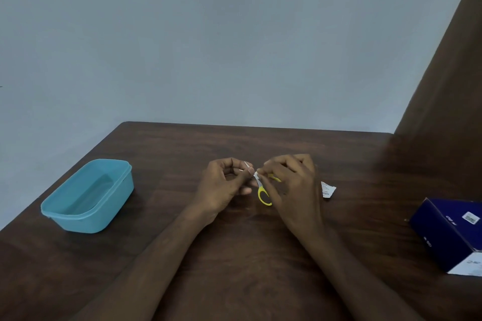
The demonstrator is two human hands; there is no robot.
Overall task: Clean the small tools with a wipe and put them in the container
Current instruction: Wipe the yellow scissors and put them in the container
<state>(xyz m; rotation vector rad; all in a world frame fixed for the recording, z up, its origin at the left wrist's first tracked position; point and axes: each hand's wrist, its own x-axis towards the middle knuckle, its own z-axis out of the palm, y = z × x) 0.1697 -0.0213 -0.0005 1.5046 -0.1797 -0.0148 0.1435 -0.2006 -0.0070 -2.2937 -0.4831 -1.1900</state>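
- Dark wood-grain bench [234, 255] against a plain grey-blue wall; both forearms reach in from below and the hands meet at mid-bench
- Left hand [221, 187]: fingers curled, thumb and forefinger pinched together on the metal blade end of the small scissors [262, 191]; whether a wipe lies under this pinch cannot be told
- Right hand [289, 185]: fingers curled and clamped on a small white scrap, judged to be the wipe [257, 174], held against the blades just beside the left thumb
- Scissors: held between the two hands just above the bench, blades pointing up and left, one yellow handle loop hanging free below, the other mostly hidden behind the right hand
- Step in hand, as judged: wiping the blades. To do it well, steady the tool with the left pinch, draw the wipe along the blade away from the edge, then turn the scissors to reach the other face and the pivot
- Torn white sachet [328, 189]: lying on the bench just right of the right hand
- Blue container [65, 212]: open, well apart to the left, nothing seen inside
- Dark blue box [448, 232]: at the right edge of the bench
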